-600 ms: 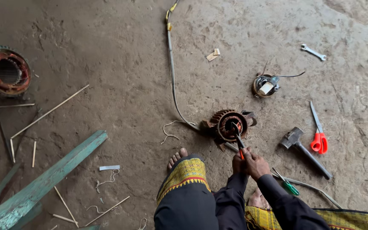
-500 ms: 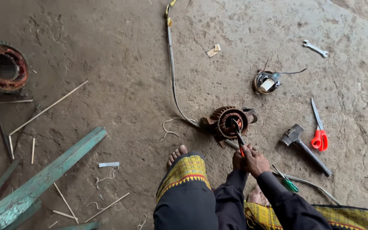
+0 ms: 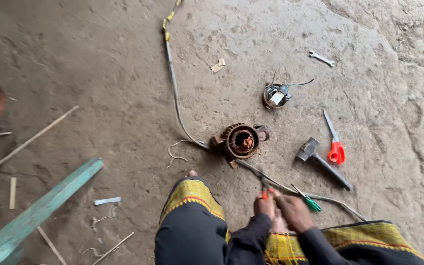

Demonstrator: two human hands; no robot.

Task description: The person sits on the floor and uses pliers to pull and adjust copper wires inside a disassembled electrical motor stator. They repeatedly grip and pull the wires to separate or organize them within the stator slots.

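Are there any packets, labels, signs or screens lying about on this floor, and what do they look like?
No packets, signs or screens in view.
Pale tag: a small whitish rectangle on the round metal part beyond the rusty motor core; it may be a label, too small to tell.
Cardboard scraps: two small tan pieces farther up the floor, seemingly blank.

Dark long sleeves, dark trousers, yellow patterned cloth with red stripes.
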